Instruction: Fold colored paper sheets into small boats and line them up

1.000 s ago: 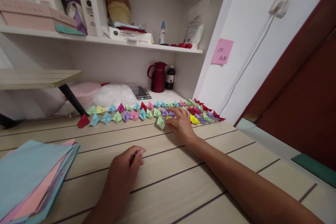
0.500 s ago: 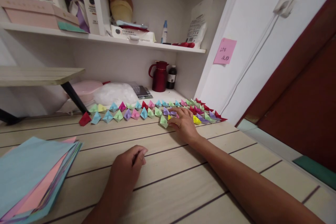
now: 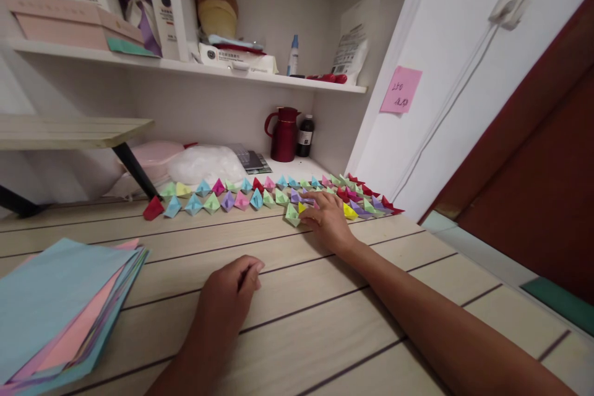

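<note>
Several folded paper boats stand in rows along the back of the wooden table. My right hand (image 3: 330,221) reaches over the front row's right part, thumb and fingers apart. Its thumb is beside a light green paper boat (image 3: 292,215), and a yellow paper boat (image 3: 302,207) shows partly between thumb and index finger. Purple and pink boats are partly hidden under the fingers. Another yellow boat (image 3: 349,212) stands to the right of this hand. My left hand (image 3: 232,288) rests over the table's front middle, fingers curled in, with nothing visible in it.
A stack of coloured paper sheets (image 3: 60,303) lies at the left. A raised wooden stand (image 3: 74,131) with black legs is behind it. A red jug (image 3: 284,136) and dark bottle (image 3: 305,136) stand under the white shelf (image 3: 260,78). A pink note (image 3: 401,90) is on the wall.
The view has shifted very slightly, so everything appears a little further right. Both hands keep their pose, and the paper boats stay in their places.
</note>
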The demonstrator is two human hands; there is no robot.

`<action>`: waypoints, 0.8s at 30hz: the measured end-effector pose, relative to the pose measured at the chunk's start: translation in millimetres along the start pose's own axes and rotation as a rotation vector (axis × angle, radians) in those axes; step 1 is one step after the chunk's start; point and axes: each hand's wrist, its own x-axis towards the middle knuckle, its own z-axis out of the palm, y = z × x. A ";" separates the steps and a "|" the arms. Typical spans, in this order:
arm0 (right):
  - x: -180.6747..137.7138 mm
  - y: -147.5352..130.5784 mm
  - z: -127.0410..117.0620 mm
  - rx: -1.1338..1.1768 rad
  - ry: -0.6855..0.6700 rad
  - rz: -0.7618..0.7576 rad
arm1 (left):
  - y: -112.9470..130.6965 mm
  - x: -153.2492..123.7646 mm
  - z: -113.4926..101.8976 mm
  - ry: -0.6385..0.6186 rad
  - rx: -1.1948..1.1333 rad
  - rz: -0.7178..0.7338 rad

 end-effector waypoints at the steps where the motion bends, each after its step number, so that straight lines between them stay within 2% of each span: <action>1: -0.1 0.3 0.1 0.003 -0.003 -0.003 | 0.7 -0.2 -0.2 -0.002 -0.001 -0.001; 20: -1.3 -1.2 -0.4 0.017 -0.031 0.005 | 0.6 -0.6 0.0 -0.008 0.037 0.031; 24: -1.6 -3.2 -10.2 0.023 0.000 0.008 | 1.6 -1.0 -0.9 -0.021 0.029 0.035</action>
